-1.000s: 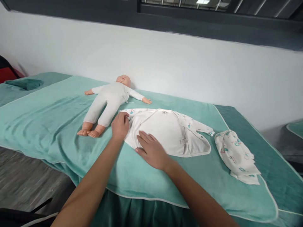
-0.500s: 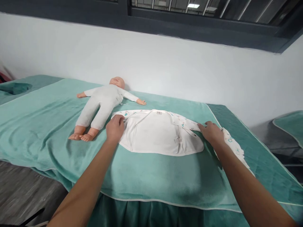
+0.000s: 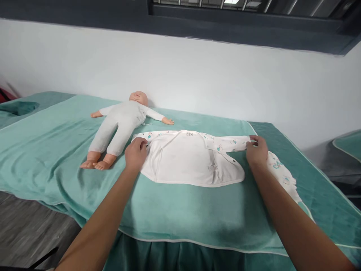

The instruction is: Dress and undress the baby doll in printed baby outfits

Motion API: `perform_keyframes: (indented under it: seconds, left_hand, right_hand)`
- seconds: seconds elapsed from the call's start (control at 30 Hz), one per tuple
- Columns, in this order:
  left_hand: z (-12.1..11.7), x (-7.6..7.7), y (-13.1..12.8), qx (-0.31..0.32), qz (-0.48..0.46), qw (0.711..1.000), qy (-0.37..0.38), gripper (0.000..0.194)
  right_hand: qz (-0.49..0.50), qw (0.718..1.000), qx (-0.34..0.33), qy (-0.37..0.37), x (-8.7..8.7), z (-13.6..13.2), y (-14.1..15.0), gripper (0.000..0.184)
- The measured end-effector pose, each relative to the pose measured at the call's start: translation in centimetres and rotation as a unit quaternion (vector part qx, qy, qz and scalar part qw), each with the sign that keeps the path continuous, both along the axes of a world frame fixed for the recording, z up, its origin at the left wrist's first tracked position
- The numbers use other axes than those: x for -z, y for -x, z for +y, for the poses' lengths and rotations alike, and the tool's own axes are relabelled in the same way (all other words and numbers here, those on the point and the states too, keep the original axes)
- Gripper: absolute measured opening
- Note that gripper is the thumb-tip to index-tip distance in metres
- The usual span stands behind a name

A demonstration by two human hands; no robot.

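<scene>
Baby shirt (image 3: pixel 183 163), one, white, long-sleeved, lying spread on a light green blanket (image 3: pixel 180 212), sleeves out to both sides; small animal-like and green figures printed on the sleeves. Dark-marked neck label (image 3: pixel 189 134) at the middle of the collar, characters too small to read. Pale tag (image 3: pixel 212 168) low on the body, toward the right hand, its print illegible. Dark round snap (image 3: pixel 234 161) near the edge on the same side

Left hand (image 3: pixel 135 153): fingers curled down at the end of one sleeve, touching it; whether it grips the cloth, cannot tell. Right hand (image 3: pixel 257 151): thumb and fingers closed on the cuff of the other sleeve

Doll (image 3: pixel 124 118), one, white cloth body, bare feet and hands, on its back, arms spread, beyond the left hand, head near the white wall (image 3: pixel 180 71). Printed garment (image 3: pixel 283 178), one, white with green figures, partly hidden behind the right wrist and forearm. Dark window frame (image 3: pixel 225 30), above the wall
</scene>
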State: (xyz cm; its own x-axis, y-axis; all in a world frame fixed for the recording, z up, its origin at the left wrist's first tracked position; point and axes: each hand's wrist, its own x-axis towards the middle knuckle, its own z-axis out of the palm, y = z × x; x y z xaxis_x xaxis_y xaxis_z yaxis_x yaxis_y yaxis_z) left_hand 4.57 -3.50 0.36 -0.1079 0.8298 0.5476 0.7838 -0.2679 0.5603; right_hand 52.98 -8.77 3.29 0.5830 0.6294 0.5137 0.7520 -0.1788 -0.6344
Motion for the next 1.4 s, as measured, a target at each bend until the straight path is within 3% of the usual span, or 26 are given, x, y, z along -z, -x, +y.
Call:
perform_keyframes:
  seconds: [0.13, 0.23, 0.33, 0.43, 0.6, 0.7, 0.77, 0.87, 1.0, 1.2, 1.4]
  left_hand:
    - [0.0, 0.0, 0.0, 0.002, -0.005, 1.000, -0.001, 0.021]
    - [0.1, 0.1, 0.0, 0.002, -0.005, 1.000, -0.005, 0.021]
    - [0.1, 0.1, 0.1, 0.004, -0.007, 1.000, -0.007, 0.021]
    - [0.1, 0.1, 0.1, 0.005, -0.011, 1.000, -0.003, 0.021]
    - [0.1, 0.1, 0.1, 0.005, -0.018, 1.000, 0.002, 0.020]
    - [0.2, 0.1, 0.1, 0.008, -0.021, 1.000, 0.001, 0.021]
    - [0.2, 0.1, 0.1, 0.008, -0.021, 1.000, 0.001, 0.020]
    - [0.2, 0.1, 0.1, 0.007, -0.021, 1.000, 0.004, 0.020]
    - [0.2, 0.1, 0.1, 0.011, -0.028, 1.000, 0.006, 0.020]
    - [0.2, 0.0, 0.1, 0.012, -0.036, 0.999, 0.005, 0.020]
    - [0.2, 0.0, 0.2, 0.014, -0.034, 0.999, 0.010, 0.021]
  right_hand:
    - [-0.061, 0.998, -0.022, -0.015, 0.8, 0.0, 1.3, 0.041]
    - [-0.124, 0.984, -0.126, 0.022, 1.0, -0.2, 2.8, 0.040]
    - [-0.097, 0.962, -0.227, 0.118, 1.1, -0.2, 3.8, 0.039]
    - [-0.068, 0.961, -0.230, 0.140, 1.0, -0.5, 4.0, 0.039]
    - [-0.040, 0.969, -0.225, 0.094, 0.6, -2.6, 4.9, 0.043]
    - [-0.084, 0.951, -0.287, 0.084, 0.3, -3.7, 6.4, 0.044]
    - [-0.147, 0.933, -0.306, 0.115, -0.1, -3.8, 7.8, 0.043]
    - [-0.207, 0.924, -0.263, 0.184, -1.1, -3.0, 9.7, 0.036]
    - [-0.152, 0.937, -0.195, 0.249, -2.5, -0.2, 10.5, 0.027]
    - [-0.050, 0.950, -0.146, 0.271, -3.1, 3.2, 7.5, 0.040]
    - [-0.033, 0.948, -0.120, 0.292, -2.1, 2.1, 5.0, 0.028]
